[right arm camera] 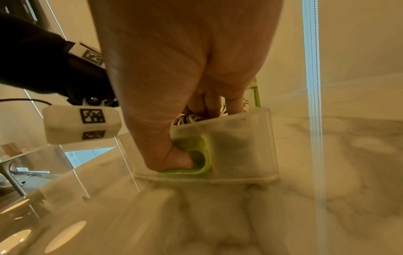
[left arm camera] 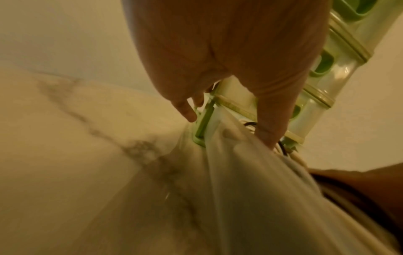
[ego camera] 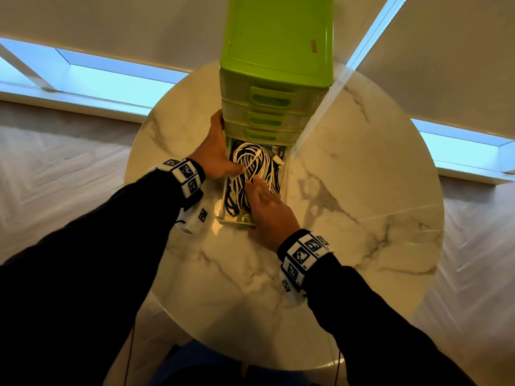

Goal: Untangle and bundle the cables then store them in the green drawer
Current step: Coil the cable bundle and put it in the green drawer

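Observation:
The green drawer unit (ego camera: 278, 45) stands at the back of the marble table (ego camera: 362, 190). Its bottom drawer (ego camera: 223, 210) is pulled out toward me and holds coiled white and black cables (ego camera: 256, 160). My left hand (ego camera: 220, 146) lies along the unit's left side with straight fingers, and its thumb (left arm camera: 270, 131) presses on the cables. My right hand (ego camera: 259, 204) holds the drawer front (right arm camera: 244, 143). Its thumb sits in the green handle (right arm camera: 205, 155) and its fingers reach over the rim onto the cables (right arm camera: 189, 118).
The three upper drawers (ego camera: 270, 118) are closed. A window-blind cord (ego camera: 315, 121) hangs just right of the unit. Bare marble lies to the right and in front of the drawer. The round table's edge curves near my body.

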### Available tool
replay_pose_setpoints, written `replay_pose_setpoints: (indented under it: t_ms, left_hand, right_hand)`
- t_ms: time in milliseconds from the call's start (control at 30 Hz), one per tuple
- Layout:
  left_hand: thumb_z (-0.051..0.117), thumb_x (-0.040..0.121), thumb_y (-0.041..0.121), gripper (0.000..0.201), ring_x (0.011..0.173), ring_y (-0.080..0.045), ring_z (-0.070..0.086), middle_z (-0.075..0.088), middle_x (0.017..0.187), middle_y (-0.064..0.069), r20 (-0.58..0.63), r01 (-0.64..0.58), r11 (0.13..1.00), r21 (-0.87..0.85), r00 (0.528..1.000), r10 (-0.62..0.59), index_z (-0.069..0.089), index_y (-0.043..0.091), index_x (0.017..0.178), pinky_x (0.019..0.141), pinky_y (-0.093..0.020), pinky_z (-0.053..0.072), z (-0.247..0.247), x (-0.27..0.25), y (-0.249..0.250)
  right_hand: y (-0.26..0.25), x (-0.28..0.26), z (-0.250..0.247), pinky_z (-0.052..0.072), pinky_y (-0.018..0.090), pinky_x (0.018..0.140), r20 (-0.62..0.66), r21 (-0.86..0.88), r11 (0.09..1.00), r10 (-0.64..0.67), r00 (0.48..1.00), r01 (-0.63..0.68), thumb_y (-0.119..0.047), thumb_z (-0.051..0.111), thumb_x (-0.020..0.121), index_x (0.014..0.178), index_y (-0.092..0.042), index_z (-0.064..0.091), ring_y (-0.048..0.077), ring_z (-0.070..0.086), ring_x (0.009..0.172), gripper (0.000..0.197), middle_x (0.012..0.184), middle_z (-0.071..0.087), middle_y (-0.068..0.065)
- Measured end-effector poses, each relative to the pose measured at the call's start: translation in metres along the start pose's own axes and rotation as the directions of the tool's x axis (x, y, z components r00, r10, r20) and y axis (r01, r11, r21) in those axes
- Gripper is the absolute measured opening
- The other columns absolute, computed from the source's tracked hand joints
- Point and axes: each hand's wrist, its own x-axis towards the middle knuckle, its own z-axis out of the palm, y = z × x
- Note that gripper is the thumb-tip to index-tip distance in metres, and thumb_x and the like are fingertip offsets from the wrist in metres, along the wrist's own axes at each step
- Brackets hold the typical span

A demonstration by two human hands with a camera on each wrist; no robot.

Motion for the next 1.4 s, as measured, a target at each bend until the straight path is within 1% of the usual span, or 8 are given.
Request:
replay_pose_setpoints:
  t_ms: [167, 333, 533, 700, 1000, 1133, 1233, 1400]
  left_hand:
    - [0.086, 0.070, -0.005, 0.121, 0.125, -0.012, 0.040, 0.032, 0.142, -0.005, -0.011, 0.040, 0.999, -0.035, 0.999, -0.041, -0.003, 0.005, 0.152, 0.074, 0.006, 0.038, 0.009, 0.009, 0.011]
    - [0.088, 0.075, 0.007, 0.109, 0.126, -0.015, 0.044, 0.035, 0.136, 0.001, 0.012, 0.079, 0.991, -0.109, 0.997, -0.078, 0.004, 0.004, 0.146, 0.102, -0.018, 0.042, 0.002, 0.018, 0.012]
    - [0.090, 0.073, 0.012, 0.114, 0.112, 0.020, 0.042, 0.034, 0.138, 0.004, -0.028, 0.001, 0.986, -0.167, 1.000, -0.006, 0.001, 0.005, 0.145, 0.090, -0.002, 0.044, 0.013, 0.011, 0.009]
    - [0.061, 0.095, 0.001, 0.073, 0.112, -0.001, 0.052, 0.041, 0.137, -0.005, -0.073, 0.115, 0.894, -0.433, 0.984, -0.161, 0.011, 0.005, 0.148, 0.083, -0.010, 0.050, 0.014, 0.007, 0.011]
    - [0.089, 0.075, 0.013, 0.127, 0.130, 0.018, 0.035, 0.024, 0.151, 0.008, 0.077, -0.039, 0.981, -0.191, 0.996, 0.055, -0.011, 0.007, 0.154, 0.113, -0.016, 0.036, 0.009, 0.000, -0.008]
    - [0.079, 0.086, 0.025, 0.100, 0.138, -0.014, 0.037, 0.025, 0.156, -0.007, -0.133, 0.023, 0.991, -0.134, 0.990, -0.041, 0.008, 0.006, 0.155, 0.112, -0.030, 0.038, 0.003, -0.012, -0.012]
    - [0.056, 0.099, 0.023, 0.029, 0.091, -0.009, 0.053, 0.053, 0.115, -0.003, -0.323, 0.054, 0.951, -0.306, 0.933, -0.157, 0.044, 0.016, 0.125, 0.081, -0.027, 0.045, -0.002, -0.041, -0.005]
    - [0.060, 0.101, 0.031, 0.021, 0.085, -0.009, 0.064, 0.068, 0.098, 0.002, -0.020, -0.119, 0.993, -0.025, 0.993, 0.118, 0.065, 0.022, 0.120, 0.077, -0.021, 0.051, -0.002, -0.086, 0.000]
  right_hand:
    - [-0.007, 0.004, -0.015, 0.035, 0.048, 0.115, 0.027, -0.009, 1.000, -0.008, 1.000, 0.008, -0.017, 0.072, 0.083, 0.157, -0.006, 0.016, 0.030, 0.014, 0.153, 0.094, 0.166, 0.011, 0.018]
    - [-0.009, 0.003, -0.016, 0.033, 0.049, 0.116, 0.045, -0.003, 1.000, -0.004, 0.999, 0.004, -0.012, 0.070, 0.084, 0.158, -0.006, 0.011, 0.033, 0.014, 0.153, 0.094, 0.166, 0.007, 0.018]
    - [-0.005, 0.004, 0.000, 0.023, 0.054, 0.121, 0.039, 0.042, 0.999, 0.013, 0.999, -0.015, -0.008, 0.066, 0.084, 0.159, -0.008, 0.007, 0.030, 0.003, 0.155, 0.095, 0.167, 0.003, 0.016]
    - [-0.002, 0.004, 0.002, 0.024, 0.054, 0.121, 0.017, 0.082, 0.997, -0.002, 1.000, 0.001, -0.009, 0.067, 0.084, 0.159, -0.008, 0.008, 0.028, 0.003, 0.155, 0.096, 0.167, 0.005, 0.015]
    - [-0.006, -0.014, -0.014, 0.045, 0.049, 0.103, -0.084, 0.330, 0.944, 0.052, 0.995, -0.022, -0.001, 0.075, 0.076, 0.159, -0.022, -0.007, 0.038, 0.050, 0.131, 0.119, 0.149, 0.042, 0.021]
    - [-0.002, -0.011, -0.005, 0.039, 0.049, 0.110, -0.071, 0.346, 0.938, 0.062, 0.996, -0.034, -0.005, 0.074, 0.078, 0.158, -0.003, 0.008, 0.044, 0.049, 0.132, 0.104, 0.153, 0.036, 0.026]
    - [-0.002, -0.010, -0.003, 0.038, 0.050, 0.110, -0.095, 0.369, 0.929, 0.065, 0.993, -0.026, -0.002, 0.072, 0.079, 0.157, 0.001, 0.011, 0.046, 0.047, 0.132, 0.099, 0.152, 0.037, 0.028]
    - [0.000, -0.009, 0.004, 0.043, 0.052, 0.107, -0.166, 0.376, 0.926, 0.039, 0.985, 0.026, -0.002, 0.073, 0.077, 0.155, 0.005, 0.015, 0.047, 0.048, 0.131, 0.097, 0.150, 0.039, 0.030]
